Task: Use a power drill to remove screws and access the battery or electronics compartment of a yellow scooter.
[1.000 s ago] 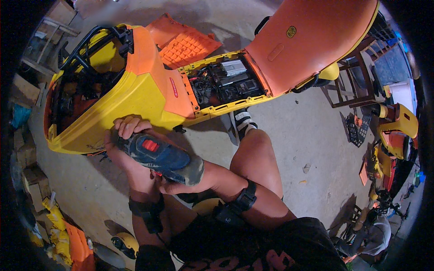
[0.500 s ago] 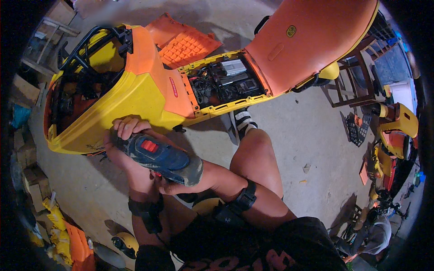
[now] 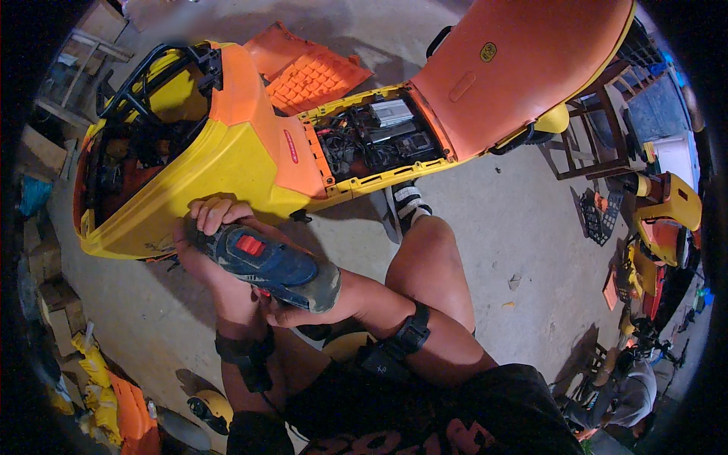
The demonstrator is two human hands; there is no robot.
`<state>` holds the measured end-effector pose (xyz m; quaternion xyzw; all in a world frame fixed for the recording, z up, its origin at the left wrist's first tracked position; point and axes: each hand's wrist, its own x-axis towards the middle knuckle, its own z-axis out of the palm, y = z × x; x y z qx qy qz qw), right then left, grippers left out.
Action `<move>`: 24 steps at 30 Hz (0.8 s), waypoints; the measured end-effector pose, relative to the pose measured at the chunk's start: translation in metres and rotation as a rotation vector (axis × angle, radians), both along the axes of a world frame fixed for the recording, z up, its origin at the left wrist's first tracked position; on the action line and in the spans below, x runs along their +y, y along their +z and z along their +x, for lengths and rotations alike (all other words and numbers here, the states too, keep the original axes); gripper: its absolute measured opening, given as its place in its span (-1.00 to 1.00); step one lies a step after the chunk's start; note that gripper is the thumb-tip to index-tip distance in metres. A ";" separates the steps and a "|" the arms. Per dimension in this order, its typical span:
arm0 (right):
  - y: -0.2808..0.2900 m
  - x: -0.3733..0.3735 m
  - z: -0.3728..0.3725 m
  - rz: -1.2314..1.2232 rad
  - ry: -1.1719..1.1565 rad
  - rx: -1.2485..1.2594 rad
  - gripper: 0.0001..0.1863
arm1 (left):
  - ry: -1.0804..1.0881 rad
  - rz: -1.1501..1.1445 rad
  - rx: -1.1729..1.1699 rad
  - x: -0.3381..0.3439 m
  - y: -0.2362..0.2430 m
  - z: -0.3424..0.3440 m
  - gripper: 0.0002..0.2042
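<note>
A dark blue and black cordless power drill (image 3: 273, 262) with a red switch on top lies between my hands, above my lap. My right hand (image 3: 334, 297) wraps round its handle at the rear. Around the front end curl the fingers of my left hand (image 3: 216, 216), which hide the tip. Just beyond stands a yellow and orange vehicle body (image 3: 235, 163), close to my left hand; whether the drill touches it cannot be seen. Its middle bay (image 3: 379, 133) lies exposed, with black wiring and a silver box inside. The orange seat-like lid (image 3: 508, 68) is raised.
An orange textured panel (image 3: 315, 80) lies on the floor behind the vehicle. A wooden chair frame (image 3: 595, 133) stands at the far right, near several yellow and orange parts (image 3: 671, 208). At the lower right is another person (image 3: 633, 394). Yellow and orange panels (image 3: 133, 413) lie at lower left.
</note>
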<state>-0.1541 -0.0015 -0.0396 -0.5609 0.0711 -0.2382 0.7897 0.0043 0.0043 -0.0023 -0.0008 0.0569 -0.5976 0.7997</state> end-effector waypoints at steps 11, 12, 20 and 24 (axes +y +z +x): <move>0.000 0.000 -0.004 0.040 0.030 0.053 -0.33 | 0.028 0.028 -0.055 -0.001 -0.001 -0.004 -0.73; -0.001 -0.001 -0.006 0.006 0.054 0.085 -0.32 | 0.033 0.035 -0.073 -0.002 -0.002 -0.006 -0.72; -0.011 0.003 0.000 -0.065 0.002 0.031 -0.22 | 0.025 0.016 -0.048 -0.001 -0.003 -0.001 -0.71; -0.003 0.001 0.001 -0.001 0.010 0.008 -0.20 | 0.075 0.131 -0.052 0.002 -0.017 0.013 -0.71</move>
